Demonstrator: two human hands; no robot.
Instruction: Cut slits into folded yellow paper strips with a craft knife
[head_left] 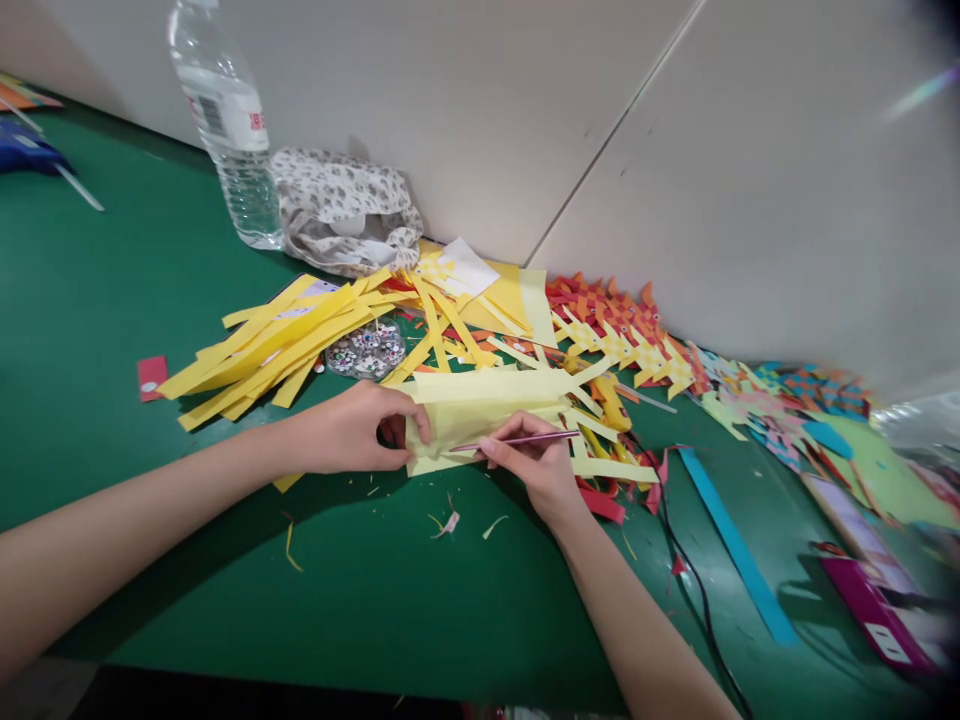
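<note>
A pale yellow sheet of paper (487,385) lies in front of me, its right end cut into loose strips. My left hand (360,428) is closed at the sheet's left edge, with thumb and fingertips on the paper. In my right hand (536,465) is a slim, shiny purple pen-shaped tool (540,437), gripped like a pencil. Its thin pointed tip is over the lower part of the sheet; whether it touches, I cannot tell. Bright yellow paper strips (270,345) lie in a pile beyond my left hand.
Beyond the sheet stand a water bottle (229,130) and a patterned cloth pouch (345,210). Woven paper fish shapes (615,325) line the wall. At right are a blue strip (739,545), a black cable (694,580) and a magenta power strip (874,610). A blue glue gun (30,150) lies far left.
</note>
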